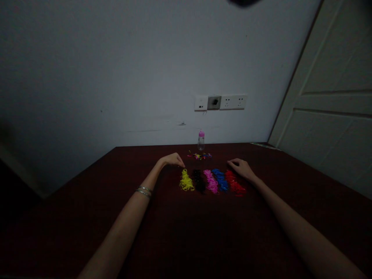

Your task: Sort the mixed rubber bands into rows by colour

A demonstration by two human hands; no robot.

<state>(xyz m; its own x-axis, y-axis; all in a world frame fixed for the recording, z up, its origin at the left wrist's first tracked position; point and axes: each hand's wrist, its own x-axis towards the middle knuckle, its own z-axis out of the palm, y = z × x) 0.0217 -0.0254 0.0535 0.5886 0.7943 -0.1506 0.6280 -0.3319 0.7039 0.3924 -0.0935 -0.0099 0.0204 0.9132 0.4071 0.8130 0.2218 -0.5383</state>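
At a dark reddish-brown tabletop (174,228), a person's left hand (173,159) bends down with fingertips drawn together at the far end of a strip of yellow elastic bands (186,182); whether a band is pinched there cannot be told. Bangles (144,191) circle that forearm. The right hand (242,168) rests with fingers loosely curled just beyond the red elastic bands (235,183), its grip, if any, unclear. Between the yellow and red lie black elastic bands (199,181), pink elastic bands (211,181) and blue elastic bands (221,179), each colour in its own strip. Judging by the layout, most of the colour sorting appears done; a small mixed-colour cluster (199,156) farther back looks unsorted. Behind it, a clear bottle with a pink cap (201,142) stands upright near a pale wall (145,77) fitted with power sockets (232,102). A panelled door (334,97) stands at right.
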